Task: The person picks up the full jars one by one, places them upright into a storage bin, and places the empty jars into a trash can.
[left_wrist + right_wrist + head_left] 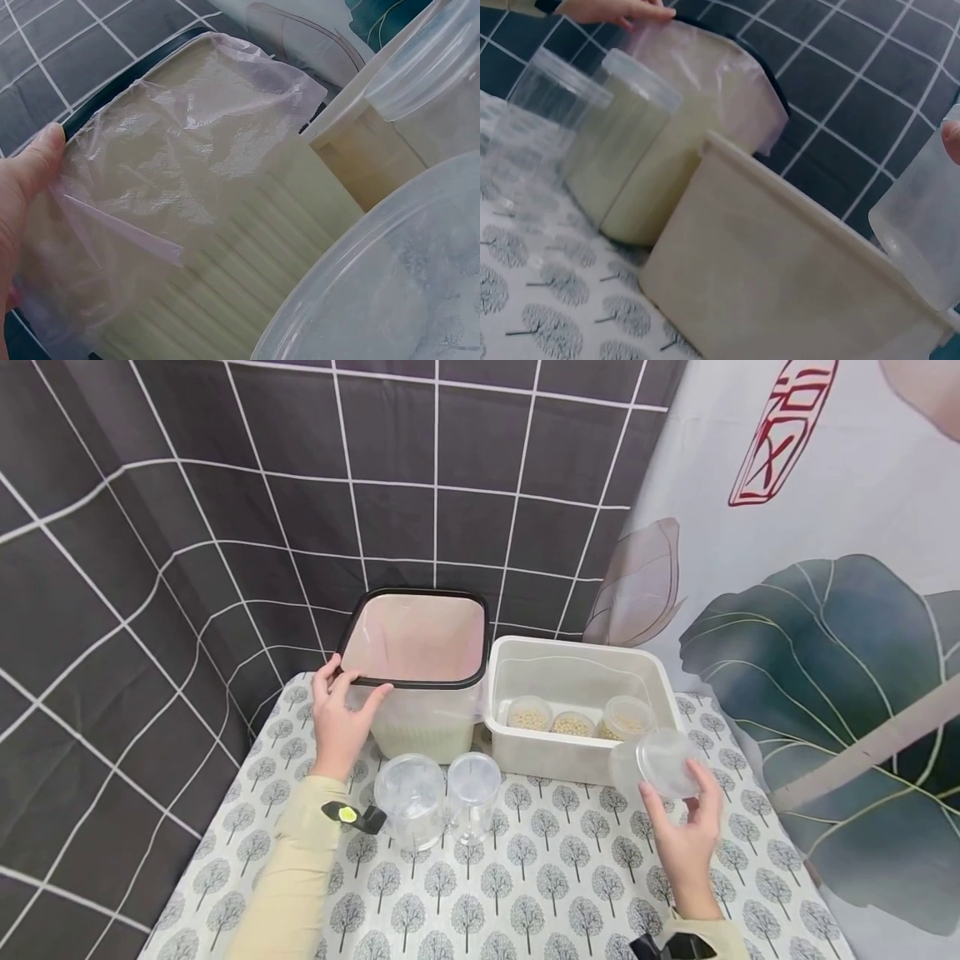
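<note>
The right hand point(690, 839) grips a translucent jar point(663, 766) near one end, tilted beside the white tub point(551, 764) — a hold that probably leaves its body free — while the left hand point(341, 724) grips the black-rimmed bin point(431, 683), perhaps steadying it and its plastic liner point(180, 142).

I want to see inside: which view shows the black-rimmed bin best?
The head view: it looks into the black-rimmed bin. The left wrist shows its outside closely; the right wrist, its outside, partly hidden.

Right wrist view: container point(919, 221) cut off; tub point(772, 262) interior hidden.
</note>
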Available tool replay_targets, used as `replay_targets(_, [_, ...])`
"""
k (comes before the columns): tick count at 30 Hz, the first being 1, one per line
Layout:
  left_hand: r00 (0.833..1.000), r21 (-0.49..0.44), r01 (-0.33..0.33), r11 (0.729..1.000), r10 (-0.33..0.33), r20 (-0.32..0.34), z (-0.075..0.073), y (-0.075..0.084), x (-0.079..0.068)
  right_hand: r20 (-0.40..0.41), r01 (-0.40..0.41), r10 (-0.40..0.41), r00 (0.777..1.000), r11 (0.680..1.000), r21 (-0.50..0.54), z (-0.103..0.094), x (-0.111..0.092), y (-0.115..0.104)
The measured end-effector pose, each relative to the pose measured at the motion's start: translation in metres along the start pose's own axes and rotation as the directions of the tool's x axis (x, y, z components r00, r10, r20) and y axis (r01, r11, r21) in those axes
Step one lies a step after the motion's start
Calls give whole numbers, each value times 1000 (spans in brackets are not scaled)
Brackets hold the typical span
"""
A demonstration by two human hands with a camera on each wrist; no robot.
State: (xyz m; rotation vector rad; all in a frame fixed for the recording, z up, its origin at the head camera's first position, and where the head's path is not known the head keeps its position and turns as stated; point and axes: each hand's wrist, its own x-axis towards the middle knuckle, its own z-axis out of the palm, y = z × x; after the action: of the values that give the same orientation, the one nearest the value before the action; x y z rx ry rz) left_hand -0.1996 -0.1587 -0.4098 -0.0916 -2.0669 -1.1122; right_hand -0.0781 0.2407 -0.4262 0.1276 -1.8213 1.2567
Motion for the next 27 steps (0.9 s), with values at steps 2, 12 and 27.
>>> replay_targets(2, [1000,0,-4,1000,4,1,-1,0,0,11,15,-15,1000,1000,21,5,4,-3])
replay_targets(12, [999,-2,-38,999,38,21,-2,-1,1,63,64,-76,995,984,163,31,21,-17])
replay_targets(27, [999,1,-31,1000,31,34,-3,-2,0,127,158,-188,974,964,213,67,50,-49])
